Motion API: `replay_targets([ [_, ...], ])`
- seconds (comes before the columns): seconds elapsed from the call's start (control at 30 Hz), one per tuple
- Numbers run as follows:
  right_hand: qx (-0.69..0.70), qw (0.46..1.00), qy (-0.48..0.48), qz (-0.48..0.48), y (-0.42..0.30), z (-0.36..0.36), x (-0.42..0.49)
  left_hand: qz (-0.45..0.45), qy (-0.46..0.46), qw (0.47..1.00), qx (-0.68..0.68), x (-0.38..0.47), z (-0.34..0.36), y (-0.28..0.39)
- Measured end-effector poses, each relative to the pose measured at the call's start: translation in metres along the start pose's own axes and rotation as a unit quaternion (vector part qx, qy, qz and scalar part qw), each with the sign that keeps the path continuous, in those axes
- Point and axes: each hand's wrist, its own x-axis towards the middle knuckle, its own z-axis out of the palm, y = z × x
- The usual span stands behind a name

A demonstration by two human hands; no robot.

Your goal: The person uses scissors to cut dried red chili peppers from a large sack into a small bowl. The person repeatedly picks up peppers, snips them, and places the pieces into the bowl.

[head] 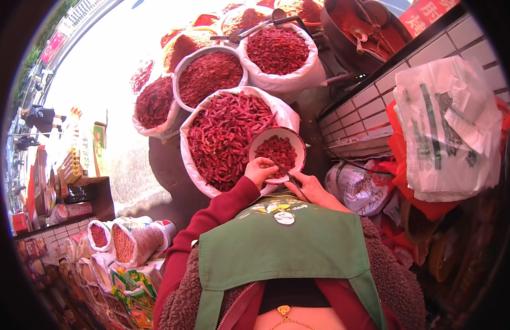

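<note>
A white enamel bowl [297, 142] with a dark red rim holds short pieces of dried red chilli [279, 149]. It sits tilted against the right front edge of an open white sack [290, 117] full of whole dried red chillies [226, 136]. My left hand [261, 170] is at the bowl's near left edge, fingertips pinched together; whether a chilli is between them cannot be told. My right hand [310, 187] grips dark metal scissors [284, 168], whose blades reach over the bowl towards my left fingertips. A green apron [283, 247] covers my chest just below the bowl.
Beyond the big sack stand a tub of crushed chilli [209, 76], a sack of chilli pieces [277, 49] and several more heaped containers. White plastic bags [449, 132] hang at the right by a tiled counter [374, 99]. Sacks of peanuts [125, 243] and packets stand at lower left.
</note>
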Motion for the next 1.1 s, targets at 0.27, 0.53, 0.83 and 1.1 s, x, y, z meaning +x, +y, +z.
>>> replay_targets([
  [0.27, 0.085, 0.995, 0.029, 0.038, 0.008, 0.001, -0.001, 0.036, 0.019, 0.997, -0.060, -0.006, 0.001, 0.006],
  [0.53, 0.066, 0.998, 0.009, 0.002, -0.003, 0.003, 0.000, 0.042, 0.030, 0.990, -0.135, 0.000, 0.001, 0.000],
  [0.83, 0.066, 0.997, -0.017, 0.023, 0.007, 0.002, -0.001, 0.028, 0.010, 0.992, -0.119, -0.004, 0.004, -0.004],
  [1.1, 0.112, 0.994, 0.011, 0.009, 0.003, 0.004, -0.001, 0.029, 0.030, 0.986, -0.162, -0.002, 0.001, -0.003],
])
